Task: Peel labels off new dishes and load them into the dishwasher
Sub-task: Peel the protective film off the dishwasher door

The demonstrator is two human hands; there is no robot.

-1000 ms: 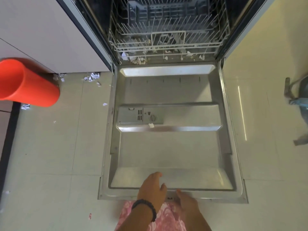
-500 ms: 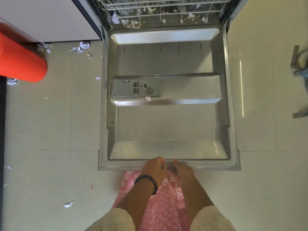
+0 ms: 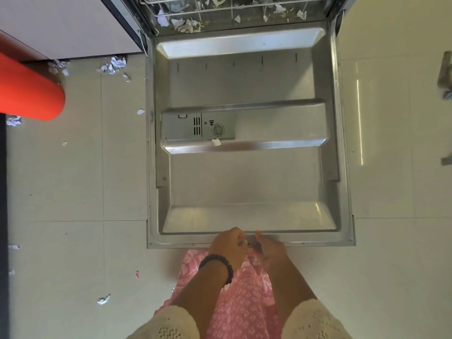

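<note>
The dishwasher door [image 3: 244,182] lies open and flat, its steel inner side up. A small white label scrap [image 3: 215,142] sticks just below the detergent box [image 3: 195,127]. Only the front of the lower rack [image 3: 232,6] shows at the top edge, with several torn label scraps under it. No dish is in view. My left hand [image 3: 228,245], with a dark bead bracelet, curls its fingers over the door's near edge. My right hand [image 3: 269,249] grips the same edge right beside it, thumb on top.
An orange cylinder [image 3: 29,94] juts in from the left. Torn paper scraps [image 3: 113,66] litter the pale tile floor left of the door, by the white cabinet [image 3: 61,23]. A grey object [image 3: 446,79] is cut off at the right edge.
My left hand drew back from the door's inner lip to its near edge and curled its fingers. My right hand closed in beside it. The view tilted down, away from the rack.
</note>
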